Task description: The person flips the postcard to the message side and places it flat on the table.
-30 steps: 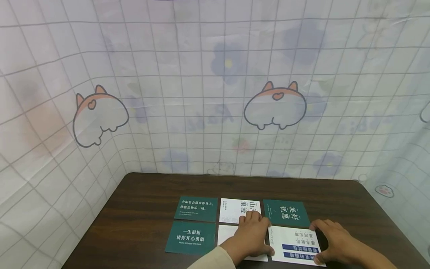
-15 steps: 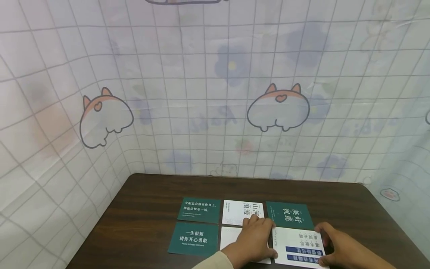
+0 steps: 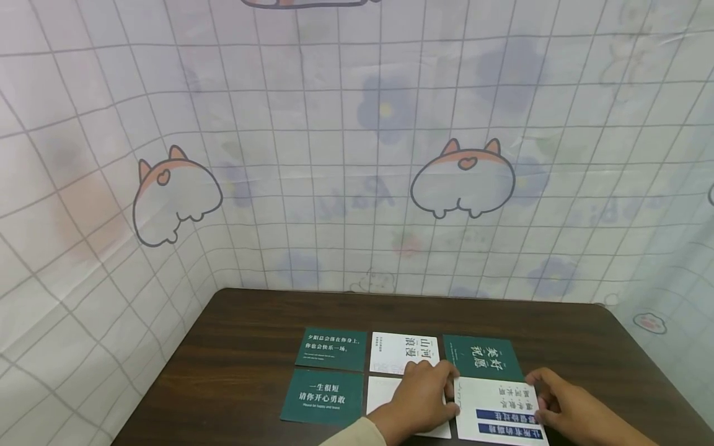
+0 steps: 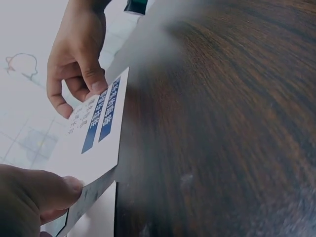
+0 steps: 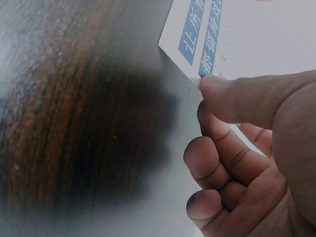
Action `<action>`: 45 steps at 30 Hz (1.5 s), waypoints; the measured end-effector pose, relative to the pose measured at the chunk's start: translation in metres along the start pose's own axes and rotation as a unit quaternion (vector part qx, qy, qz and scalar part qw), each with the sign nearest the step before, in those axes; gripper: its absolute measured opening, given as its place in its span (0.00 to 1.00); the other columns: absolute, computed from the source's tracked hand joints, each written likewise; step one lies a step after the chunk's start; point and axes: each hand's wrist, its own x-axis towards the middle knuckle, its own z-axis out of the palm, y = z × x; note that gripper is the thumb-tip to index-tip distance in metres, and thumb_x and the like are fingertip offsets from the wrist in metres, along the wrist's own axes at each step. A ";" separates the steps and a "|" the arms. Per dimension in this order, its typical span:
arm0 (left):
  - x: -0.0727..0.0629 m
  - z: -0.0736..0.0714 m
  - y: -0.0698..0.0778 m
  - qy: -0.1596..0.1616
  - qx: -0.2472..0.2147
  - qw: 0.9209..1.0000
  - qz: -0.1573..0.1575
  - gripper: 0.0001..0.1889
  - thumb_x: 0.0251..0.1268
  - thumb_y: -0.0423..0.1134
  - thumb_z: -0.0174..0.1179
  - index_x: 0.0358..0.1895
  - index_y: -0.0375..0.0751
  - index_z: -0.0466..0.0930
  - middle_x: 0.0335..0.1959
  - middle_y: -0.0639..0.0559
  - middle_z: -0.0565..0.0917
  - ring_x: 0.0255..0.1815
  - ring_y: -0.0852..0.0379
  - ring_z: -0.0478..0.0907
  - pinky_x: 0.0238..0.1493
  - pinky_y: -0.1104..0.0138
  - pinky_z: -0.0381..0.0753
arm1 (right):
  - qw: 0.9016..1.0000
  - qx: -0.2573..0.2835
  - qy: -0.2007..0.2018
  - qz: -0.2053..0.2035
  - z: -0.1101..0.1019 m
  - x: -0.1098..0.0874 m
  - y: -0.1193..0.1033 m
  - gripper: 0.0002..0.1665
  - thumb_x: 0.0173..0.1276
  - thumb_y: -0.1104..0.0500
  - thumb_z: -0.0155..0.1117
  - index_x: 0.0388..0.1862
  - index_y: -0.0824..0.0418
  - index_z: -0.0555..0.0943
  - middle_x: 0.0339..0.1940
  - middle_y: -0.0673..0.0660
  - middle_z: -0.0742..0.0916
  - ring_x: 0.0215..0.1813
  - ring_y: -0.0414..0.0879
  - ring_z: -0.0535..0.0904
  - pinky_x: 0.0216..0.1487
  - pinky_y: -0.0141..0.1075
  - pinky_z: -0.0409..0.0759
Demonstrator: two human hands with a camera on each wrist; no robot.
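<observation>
Both hands hold a white card with two blue bars of printed characters (image 3: 491, 406) at the front right of the table. My left hand (image 3: 415, 396) pinches its left edge, the thumb on top in the left wrist view. At the right edge, my right hand (image 3: 574, 409) has the card between thumb and fingers, which curl under it in the right wrist view. The card stands slightly raised in the left wrist view. Under my left hand lies another white card (image 3: 379, 393), partly hidden. Behind the held card is a green card with white characters (image 3: 502, 356).
A white card with dark characters (image 3: 393, 353) lies in the back row's middle. Two green cards, one behind (image 3: 312, 356) and one in front (image 3: 301, 409), form the left column. The dark wooden table (image 3: 251, 316) is bordered by a patterned white cloth (image 3: 312, 235).
Fingers of both hands have curled in at the card's side edges, and its right edge now shows more of the print. The head view has shifted slightly; the other cards stay in place.
</observation>
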 end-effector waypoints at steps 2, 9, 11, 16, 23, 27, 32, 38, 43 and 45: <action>0.000 0.001 -0.001 0.003 -0.014 1.000 0.002 0.20 0.58 0.45 0.75 0.53 0.52 0.80 0.24 0.77 0.73 0.30 0.74 0.66 0.45 0.67 0.66 | 1.000 0.000 0.003 0.002 -0.001 0.000 0.001 0.30 0.67 0.60 0.72 0.62 0.62 0.70 0.33 0.53 0.81 0.36 0.50 0.79 0.36 0.42 0.78; 0.000 0.004 -0.003 0.025 -0.043 0.999 0.011 0.16 0.63 0.41 0.69 0.53 0.51 0.81 0.24 0.77 0.74 0.29 0.75 0.66 0.42 0.69 0.66 | 0.998 0.004 -0.009 -0.058 -0.007 -0.004 0.007 0.27 0.71 0.62 0.67 0.63 0.66 0.67 0.35 0.53 0.82 0.36 0.49 0.79 0.35 0.41 0.76; 0.000 0.004 -0.003 0.029 -0.052 0.998 0.012 0.15 0.63 0.41 0.69 0.53 0.50 0.81 0.24 0.76 0.74 0.29 0.75 0.66 0.42 0.69 0.66 | 0.998 0.007 -0.013 -0.066 -0.009 -0.005 0.008 0.28 0.72 0.61 0.67 0.64 0.66 0.66 0.36 0.53 0.83 0.36 0.48 0.79 0.35 0.40 0.76; -0.001 0.002 -0.002 0.027 -0.118 0.993 -0.003 0.15 0.64 0.37 0.67 0.53 0.49 0.80 0.24 0.74 0.75 0.24 0.75 0.68 0.36 0.73 0.70 | 0.997 0.003 -0.011 -0.077 -0.011 -0.009 0.008 0.30 0.72 0.60 0.67 0.65 0.67 0.64 0.37 0.53 0.82 0.36 0.45 0.78 0.36 0.38 0.75; -0.002 -0.004 0.001 0.020 -0.212 0.976 -0.034 0.17 0.63 0.32 0.64 0.55 0.48 0.78 0.24 0.72 0.77 0.20 0.72 0.69 0.24 0.75 0.69 | 0.998 0.003 0.007 -0.061 -0.014 -0.008 0.005 0.30 0.70 0.60 0.69 0.63 0.70 0.67 0.39 0.52 0.84 0.40 0.47 0.79 0.44 0.45 0.80; -0.003 -0.007 0.001 0.014 -0.245 0.968 -0.053 0.17 0.63 0.32 0.63 0.55 0.48 0.77 0.24 0.71 0.79 0.20 0.71 0.71 0.24 0.73 0.69 | 0.998 -0.009 0.008 -0.066 -0.017 -0.008 0.002 0.22 0.72 0.58 0.68 0.56 0.68 0.73 0.39 0.51 0.84 0.40 0.44 0.78 0.45 0.44 0.80; -0.002 -0.009 0.001 0.013 -0.270 0.961 -0.066 0.09 0.63 0.33 0.63 0.45 0.47 0.79 0.26 0.68 0.78 0.25 0.71 0.71 0.28 0.73 0.72 | 0.996 -0.013 0.001 -0.087 -0.021 -0.011 0.000 0.09 0.74 0.60 0.64 0.46 0.64 0.76 0.37 0.51 0.83 0.37 0.39 0.75 0.37 0.35 0.76; -0.002 -0.010 -0.001 0.014 -0.277 0.959 -0.059 0.04 0.63 0.35 0.65 0.34 0.48 0.80 0.27 0.66 0.75 0.28 0.71 0.69 0.31 0.74 0.72 | 0.997 -0.012 0.008 -0.075 -0.021 -0.012 0.000 0.08 0.74 0.59 0.65 0.43 0.61 0.76 0.38 0.52 0.83 0.37 0.41 0.76 0.36 0.36 0.76; -0.003 -0.010 -0.003 0.018 -0.274 0.960 -0.060 0.03 0.65 0.37 0.65 0.34 0.48 0.82 0.28 0.67 0.76 0.31 0.70 0.70 0.34 0.72 0.72 | 0.997 -0.002 0.013 -0.076 -0.022 -0.012 0.002 0.10 0.75 0.56 0.64 0.42 0.62 0.77 0.40 0.53 0.85 0.37 0.42 0.77 0.36 0.36 0.77; -0.003 -0.011 -0.003 0.020 -0.274 0.960 -0.062 0.03 0.66 0.38 0.65 0.34 0.48 0.82 0.28 0.67 0.76 0.31 0.69 0.70 0.34 0.72 0.72 | 0.996 0.000 0.013 -0.088 -0.023 -0.013 0.002 0.09 0.76 0.56 0.63 0.42 0.62 0.77 0.41 0.54 0.85 0.37 0.40 0.77 0.36 0.35 0.77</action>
